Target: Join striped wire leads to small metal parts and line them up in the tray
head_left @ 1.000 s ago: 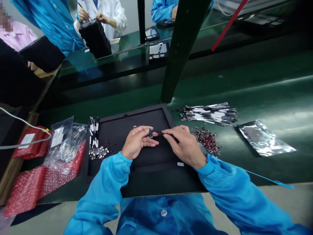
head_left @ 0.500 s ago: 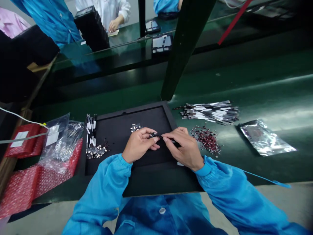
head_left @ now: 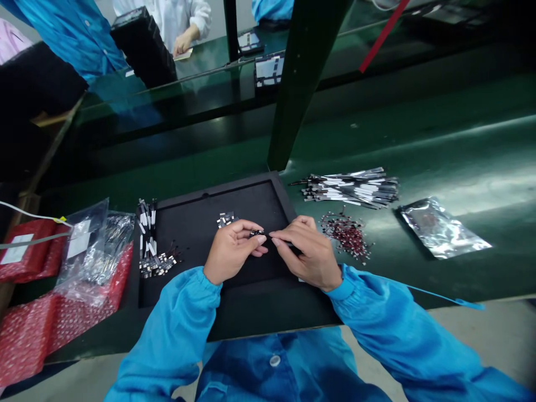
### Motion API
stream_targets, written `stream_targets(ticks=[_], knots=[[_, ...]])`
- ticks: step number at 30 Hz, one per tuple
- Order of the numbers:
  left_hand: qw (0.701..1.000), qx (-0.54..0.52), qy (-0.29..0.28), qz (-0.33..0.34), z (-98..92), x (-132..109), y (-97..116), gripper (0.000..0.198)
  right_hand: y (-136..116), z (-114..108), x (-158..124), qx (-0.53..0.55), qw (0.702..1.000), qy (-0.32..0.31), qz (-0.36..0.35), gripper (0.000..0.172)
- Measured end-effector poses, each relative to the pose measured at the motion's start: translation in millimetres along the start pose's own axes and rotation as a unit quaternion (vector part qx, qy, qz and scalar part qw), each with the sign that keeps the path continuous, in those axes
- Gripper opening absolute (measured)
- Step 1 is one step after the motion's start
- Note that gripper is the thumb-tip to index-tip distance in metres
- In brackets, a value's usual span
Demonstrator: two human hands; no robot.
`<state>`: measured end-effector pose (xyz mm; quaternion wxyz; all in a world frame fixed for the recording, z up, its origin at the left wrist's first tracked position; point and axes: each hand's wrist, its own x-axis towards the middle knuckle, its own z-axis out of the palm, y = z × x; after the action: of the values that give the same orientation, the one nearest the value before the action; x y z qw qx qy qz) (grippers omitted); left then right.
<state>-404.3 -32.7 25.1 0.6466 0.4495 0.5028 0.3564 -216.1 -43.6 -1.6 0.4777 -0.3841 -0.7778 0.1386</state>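
Small black component (head_left: 255,234): position?

Head view. Held above the black foam tray (head_left: 251,204), near its middle, between the person's two hands.

Grip?

Left hand (head_left: 231,252): thumb and fingers together, clamped on the component. Right hand (head_left: 307,254): thumb and fingers together on a thin dark lead (head_left: 281,241). Fingertips of the two hands just beside each other, not clearly touching. Whether lead and component are joined: cannot tell, too small.

On the tray?

Small heap of metal-tipped parts (head_left: 226,220), just beyond the left hand. Bundle of black-and-white wired strips (head_left: 148,240) along the tray's left edge.

Bench, right of tray?

Second bundle of strips (head_left: 349,187), a pile of small dark-red parts (head_left: 347,235) near the right hand, and a silver foil bag (head_left: 439,229).

Left of tray?

Clear plastic bag (head_left: 81,251) lying on red bubble wrap (head_left: 25,335).

Far side?

Co-worker in a white coat (head_left: 167,14) across the bench, hand (head_left: 182,42) beside a tall black stack (head_left: 142,47).
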Motion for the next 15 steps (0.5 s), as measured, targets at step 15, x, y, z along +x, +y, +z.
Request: stream_targets(ticks=[15], knots=[[1.0,0.004,0.013,0.01,1.1,-0.5,0.9,0.031,-0.6,-1.9,-1.1,0.002,1.0,0.002,-0.003,0.016]])
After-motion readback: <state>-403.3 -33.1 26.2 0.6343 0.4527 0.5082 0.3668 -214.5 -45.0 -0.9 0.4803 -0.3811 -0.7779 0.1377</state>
